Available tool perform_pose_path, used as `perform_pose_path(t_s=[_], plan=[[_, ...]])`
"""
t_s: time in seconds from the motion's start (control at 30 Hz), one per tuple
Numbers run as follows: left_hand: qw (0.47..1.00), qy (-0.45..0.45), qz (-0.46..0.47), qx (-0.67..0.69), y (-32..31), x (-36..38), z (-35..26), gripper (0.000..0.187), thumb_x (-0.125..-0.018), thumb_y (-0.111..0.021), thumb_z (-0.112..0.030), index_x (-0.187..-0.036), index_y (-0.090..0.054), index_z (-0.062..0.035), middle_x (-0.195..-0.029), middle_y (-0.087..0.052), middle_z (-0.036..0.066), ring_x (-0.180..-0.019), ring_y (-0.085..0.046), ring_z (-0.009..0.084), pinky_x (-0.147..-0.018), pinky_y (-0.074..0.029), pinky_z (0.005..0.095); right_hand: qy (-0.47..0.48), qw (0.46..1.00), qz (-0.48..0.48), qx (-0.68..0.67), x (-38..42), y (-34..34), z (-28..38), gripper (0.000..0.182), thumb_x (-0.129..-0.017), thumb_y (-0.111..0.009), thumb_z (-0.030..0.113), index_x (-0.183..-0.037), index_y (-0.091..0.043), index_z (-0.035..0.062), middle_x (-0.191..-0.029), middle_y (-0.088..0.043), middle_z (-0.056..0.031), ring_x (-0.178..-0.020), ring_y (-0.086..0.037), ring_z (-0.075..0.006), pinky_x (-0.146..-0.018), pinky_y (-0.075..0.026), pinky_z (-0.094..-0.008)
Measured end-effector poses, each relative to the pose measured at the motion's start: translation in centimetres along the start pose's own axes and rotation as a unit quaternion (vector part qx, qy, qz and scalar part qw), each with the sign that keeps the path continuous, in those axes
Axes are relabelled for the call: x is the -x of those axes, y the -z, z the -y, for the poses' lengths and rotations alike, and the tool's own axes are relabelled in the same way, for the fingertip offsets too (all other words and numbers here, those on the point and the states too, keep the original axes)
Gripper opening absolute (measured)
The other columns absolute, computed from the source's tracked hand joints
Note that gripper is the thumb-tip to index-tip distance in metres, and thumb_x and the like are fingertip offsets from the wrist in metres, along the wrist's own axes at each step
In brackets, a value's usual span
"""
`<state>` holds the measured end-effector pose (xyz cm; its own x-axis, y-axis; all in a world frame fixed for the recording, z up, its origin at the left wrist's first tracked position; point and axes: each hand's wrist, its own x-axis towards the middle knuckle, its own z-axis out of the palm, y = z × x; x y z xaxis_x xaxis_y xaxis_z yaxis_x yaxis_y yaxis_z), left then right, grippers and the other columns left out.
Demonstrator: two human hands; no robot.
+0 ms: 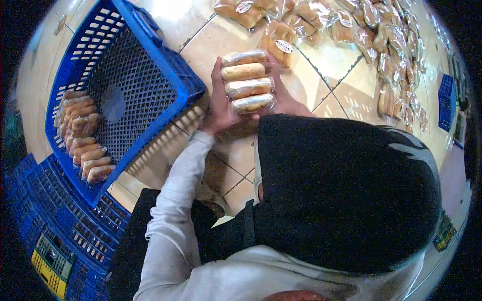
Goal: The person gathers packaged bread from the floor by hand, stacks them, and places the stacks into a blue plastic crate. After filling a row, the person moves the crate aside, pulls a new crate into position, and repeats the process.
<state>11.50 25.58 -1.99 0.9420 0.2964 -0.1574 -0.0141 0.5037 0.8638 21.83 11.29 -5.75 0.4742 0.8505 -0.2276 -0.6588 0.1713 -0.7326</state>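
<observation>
Between my two hands is a row of several plastic-wrapped bread rolls [247,87], golden on the sides with shiny clear film. My left hand [219,109] grips the row along its left side, thumb up by the far roll. On the opposite side, my right hand [285,95] presses against the rolls; its wrist is partly hidden behind a black head covering. To the left of my hands stands a blue plastic crate [183,85] with lattice walls. Wrapped rolls [83,125] line its left end. Just beyond my right hand lies a labelled bread pack [278,42].
Many wrapped bread packs [386,50] lie in a heap on the tiled floor [336,103] at the far right. Stacked blue crates [55,200] fill the lower left, with a yellow crate [48,273] among them. Another blue crate [446,103] is at the right edge.
</observation>
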Motion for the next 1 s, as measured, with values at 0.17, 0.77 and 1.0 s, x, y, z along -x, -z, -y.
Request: perform_pose_path(t_s=[0.17,0.77,1.0], plan=[[0.936,-0.138,0.023,-0.324,-1.7,-5.1,-3.0,0.122,-0.058,-0.091,-0.055,-0.150,-0.030,-0.0010,-0.136,-0.054,0.021,-0.128,-0.053,0.0330,-0.107,-0.041,0.0425,0.194,0.909,-0.104,0.353,0.3,-0.3,5.8,0.120,-0.065,-0.089,0.010,-0.152,-0.008,0.0033,-0.142,-0.041,-0.0159,-0.132,-0.045,-0.0286,-0.111,-0.038,-0.0420],[0.912,0.145,0.175,-0.341,-2.9,-15.0,3.3,0.079,-0.093,-0.052,-0.062,-0.147,-0.039,-0.0057,-0.138,-0.051,0.022,-0.120,-0.056,0.0345,-0.103,-0.045,0.0405,-0.038,0.962,-0.255,0.092,0.3,1.7,10.0,0.058,-0.090,-0.071,0.038,-0.132,-0.052,0.0023,-0.117,-0.065,-0.0082,-0.106,-0.064,-0.0186,-0.092,-0.054,-0.0331],[0.881,-0.167,0.106,-0.430,-9.1,-9.0,-9.1,0.061,-0.085,-0.060,-0.062,-0.124,-0.065,-0.0156,-0.121,-0.066,0.012,-0.114,-0.059,0.0308,-0.096,-0.045,0.0456,0.047,0.965,-0.173,0.194,6.9,0.3,13.9,0.042,-0.095,-0.061,0.031,-0.128,-0.055,0.0047,-0.113,-0.065,-0.0095,-0.102,-0.063,-0.0214,-0.087,-0.052,-0.0345]])
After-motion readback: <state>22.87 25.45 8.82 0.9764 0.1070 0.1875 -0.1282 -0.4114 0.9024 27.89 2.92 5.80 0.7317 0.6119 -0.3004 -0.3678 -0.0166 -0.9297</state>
